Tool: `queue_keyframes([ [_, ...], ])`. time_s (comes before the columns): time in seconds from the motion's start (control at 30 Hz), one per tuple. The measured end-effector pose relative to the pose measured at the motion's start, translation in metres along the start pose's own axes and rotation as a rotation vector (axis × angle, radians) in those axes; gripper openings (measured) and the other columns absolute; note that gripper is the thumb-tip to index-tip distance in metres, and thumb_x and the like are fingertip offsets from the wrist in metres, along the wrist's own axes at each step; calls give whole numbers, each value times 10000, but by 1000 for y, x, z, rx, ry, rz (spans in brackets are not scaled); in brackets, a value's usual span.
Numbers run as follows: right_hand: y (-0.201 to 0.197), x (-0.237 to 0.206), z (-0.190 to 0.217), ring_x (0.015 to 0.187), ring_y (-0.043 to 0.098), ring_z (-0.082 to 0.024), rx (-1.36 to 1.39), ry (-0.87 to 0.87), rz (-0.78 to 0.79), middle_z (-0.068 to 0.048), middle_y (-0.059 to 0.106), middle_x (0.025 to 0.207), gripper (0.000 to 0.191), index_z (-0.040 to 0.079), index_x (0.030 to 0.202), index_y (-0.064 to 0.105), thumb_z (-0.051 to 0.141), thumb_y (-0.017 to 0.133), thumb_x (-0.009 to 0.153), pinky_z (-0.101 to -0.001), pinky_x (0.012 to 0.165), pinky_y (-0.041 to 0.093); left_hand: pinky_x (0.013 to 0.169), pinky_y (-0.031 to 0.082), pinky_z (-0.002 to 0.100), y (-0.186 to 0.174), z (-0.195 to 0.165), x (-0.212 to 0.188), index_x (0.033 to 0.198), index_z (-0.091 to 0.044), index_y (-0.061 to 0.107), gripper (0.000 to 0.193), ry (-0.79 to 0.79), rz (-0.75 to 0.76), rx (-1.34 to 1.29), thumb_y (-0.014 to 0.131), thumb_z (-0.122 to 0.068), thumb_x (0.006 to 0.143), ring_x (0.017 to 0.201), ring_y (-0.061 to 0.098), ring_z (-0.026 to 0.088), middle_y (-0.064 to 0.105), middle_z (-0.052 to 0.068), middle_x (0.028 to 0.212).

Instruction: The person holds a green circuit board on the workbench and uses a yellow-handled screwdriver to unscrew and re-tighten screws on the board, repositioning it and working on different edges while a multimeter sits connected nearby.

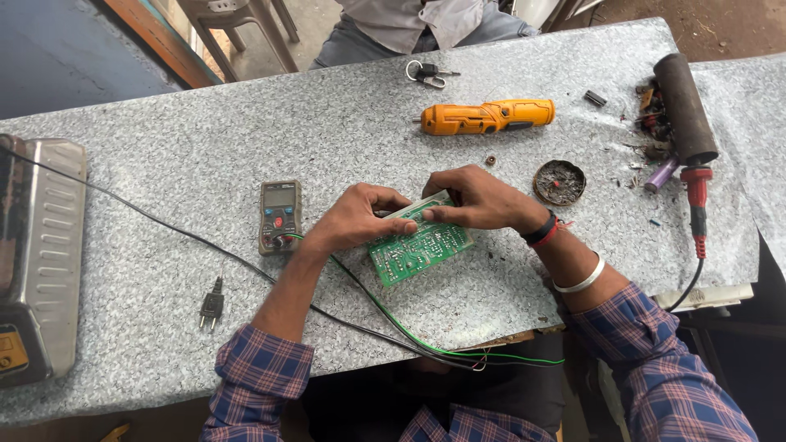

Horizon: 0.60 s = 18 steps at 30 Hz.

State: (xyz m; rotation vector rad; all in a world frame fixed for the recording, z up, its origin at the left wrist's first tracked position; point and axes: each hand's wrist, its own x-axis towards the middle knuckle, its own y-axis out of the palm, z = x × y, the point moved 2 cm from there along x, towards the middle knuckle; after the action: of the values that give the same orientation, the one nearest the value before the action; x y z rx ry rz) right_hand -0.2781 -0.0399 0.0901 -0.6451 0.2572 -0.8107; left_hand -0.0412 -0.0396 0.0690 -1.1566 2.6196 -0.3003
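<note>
A green circuit board point(419, 250) lies solder side up on the speckled grey table point(164, 164), near the front edge. My left hand point(356, 218) grips its left upper edge, fingers curled over it. My right hand point(479, 199) pinches the board's far edge from the right. Both wrists rest on the table. Green and black wires point(385, 315) run from under the board toward the table's front edge. A small grey multimeter point(279, 217) lies just left of my left hand.
An orange electric screwdriver point(485, 116) and a key ring point(426, 74) lie farther back. At right sit a soldering iron with red handle point(696, 205), a dark cylinder point(684, 106) and a round tin point(559, 182). A metal appliance point(37, 262) stands at left, its plug point(211, 308) nearby. Another person sits across.
</note>
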Motion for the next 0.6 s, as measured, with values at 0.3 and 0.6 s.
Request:
queue_keyframes([
  [0.3,4,3,0,646,635,-137,29,-50,-7,-43,684,722,514,30,904,705,540,735,852,-327,523,468,675,529,277,0,-7,-4,1051,-70,815,416,16,11,89,847,-378,773,757,678,91,777,16,838],
  [0.6,3,-1,-1,636,588,-161,58,-46,-2,-52,630,703,505,28,854,657,527,730,878,-350,526,439,653,514,266,4,-1,-3,1085,-48,806,387,22,20,88,825,-326,816,754,656,88,753,25,837],
])
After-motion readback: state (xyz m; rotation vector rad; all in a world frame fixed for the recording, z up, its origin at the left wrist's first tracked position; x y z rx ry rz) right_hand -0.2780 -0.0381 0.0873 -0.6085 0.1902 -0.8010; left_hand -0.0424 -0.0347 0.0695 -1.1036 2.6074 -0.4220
